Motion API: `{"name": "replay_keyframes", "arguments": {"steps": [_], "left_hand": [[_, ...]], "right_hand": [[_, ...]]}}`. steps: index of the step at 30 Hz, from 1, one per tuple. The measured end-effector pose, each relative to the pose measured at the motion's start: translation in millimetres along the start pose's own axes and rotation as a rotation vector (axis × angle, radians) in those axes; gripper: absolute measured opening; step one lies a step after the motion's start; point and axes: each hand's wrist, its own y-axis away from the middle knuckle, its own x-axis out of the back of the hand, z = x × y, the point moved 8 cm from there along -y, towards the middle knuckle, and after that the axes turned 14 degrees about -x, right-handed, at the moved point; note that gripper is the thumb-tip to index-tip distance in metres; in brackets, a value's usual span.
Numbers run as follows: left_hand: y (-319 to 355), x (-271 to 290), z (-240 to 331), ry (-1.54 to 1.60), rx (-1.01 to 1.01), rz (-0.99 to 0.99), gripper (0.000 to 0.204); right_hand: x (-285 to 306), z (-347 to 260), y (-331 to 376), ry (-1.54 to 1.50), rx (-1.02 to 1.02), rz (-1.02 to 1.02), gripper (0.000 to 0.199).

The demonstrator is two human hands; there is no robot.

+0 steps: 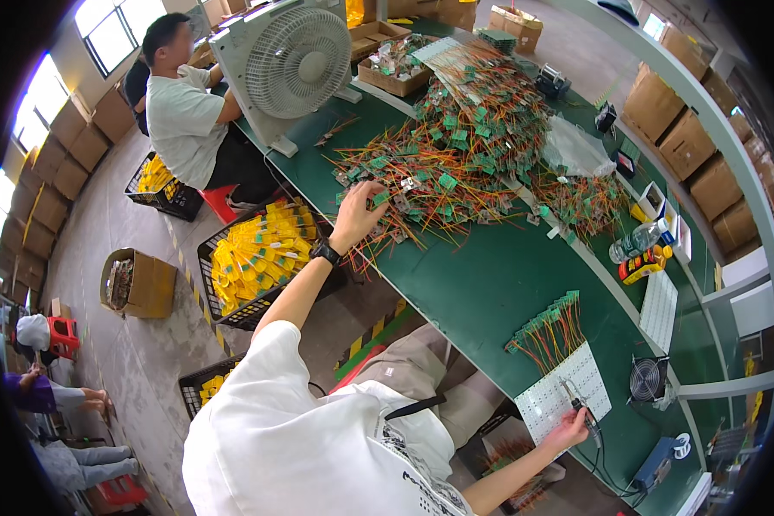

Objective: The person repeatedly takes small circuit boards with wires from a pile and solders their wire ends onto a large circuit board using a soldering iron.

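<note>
My left hand [359, 217] reaches to the near-left edge of a large pile of small green circuit boards with red and orange wires [456, 176]. Its thumb and forefinger are closed about a small green circuit board [380, 199], partly hidden by the fingers. Low on the right, my right hand [568, 430] grips a soldering iron [580, 402], its tip angled over a white perforated plate [546, 411]. Along the far edge of that plate lies a row of wired green boards [549, 325], wires toward the plate.
A white fan [297, 64] stands at the table's far left. Black crates hold yellow pieces [262, 254] beside the table. A bottle [636, 242], small black fan [648, 378] and blue device [660, 463] line the right side. A co-worker [185, 112] sits far left.
</note>
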Motion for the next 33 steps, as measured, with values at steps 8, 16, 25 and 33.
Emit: {"name": "replay_keyframes", "arguments": {"steps": [8, 16, 25, 33], "left_hand": [[-11, 8, 1, 0.062, -0.062, -0.146, 0.045], [35, 13, -3, 0.404, 0.446, -0.125, 0.032], [87, -16, 49, 0.809, 0.611, -0.131, 0.037], [109, -39, 59, 1.002, 0.711, -0.168, 0.028]], "right_hand": [[-20, -12, 12, 0.009, 0.031, -0.007, 0.015], [-18, -10, 10, 0.033, 0.059, -0.048, 0.02], [-14, -6, 4, 0.02, 0.042, -0.072, 0.017], [-12, -1, 0, -0.008, 0.005, -0.072, 0.021]]}}
